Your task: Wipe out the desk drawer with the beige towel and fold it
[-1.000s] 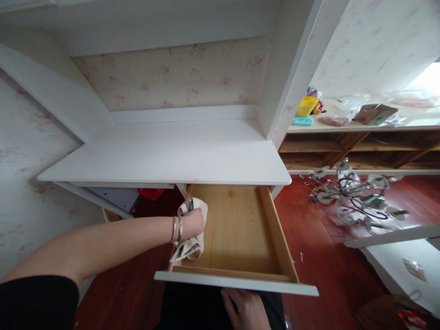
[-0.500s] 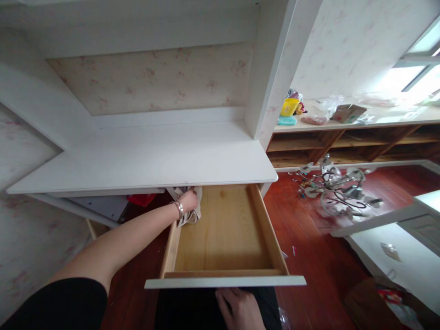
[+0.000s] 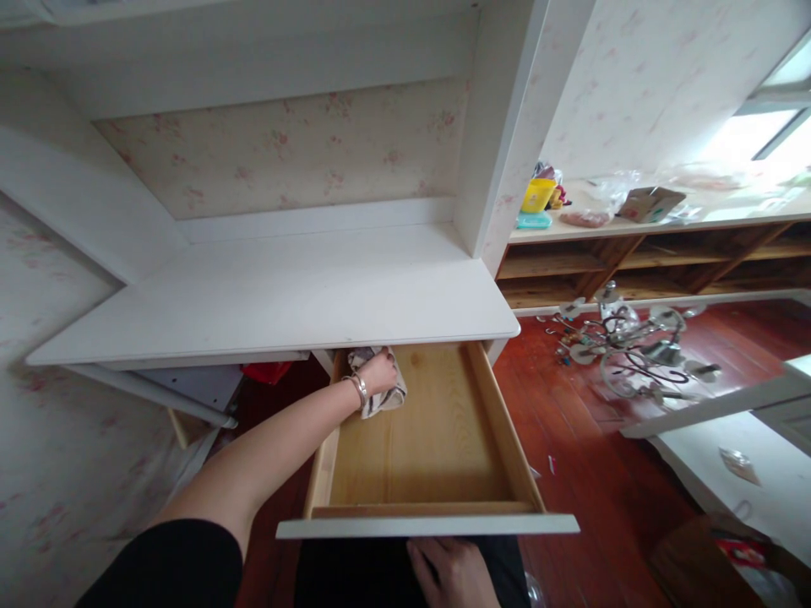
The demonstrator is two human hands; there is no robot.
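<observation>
My left hand point(image 3: 378, 372), with bracelets at the wrist, is closed on a light cloth point(image 3: 388, 402) with dark stripes. It presses the cloth to the wooden bottom of the pulled-out drawer point(image 3: 431, 439), at the back left corner. Part of the cloth lies under the hand and hidden from me. My right hand point(image 3: 454, 572) is below the white drawer front point(image 3: 431, 526), over my dark clothing; its fingers are bent and their tips are partly hidden, so I cannot tell whether they hold anything.
The white desk top point(image 3: 285, 295) overhangs the drawer. To the right, a chandelier point(image 3: 639, 346) lies on the red wooden floor point(image 3: 570, 473). Behind it, a low shelf unit point(image 3: 557, 263) carries a yellow cup point(image 3: 538, 196) and a cardboard box point(image 3: 651, 204). A white panelled piece stands at the right.
My left hand has slid the cloth rightward, from the drawer's left side onto its bottom. My right hand stays below the drawer front. The view has shifted slightly.
</observation>
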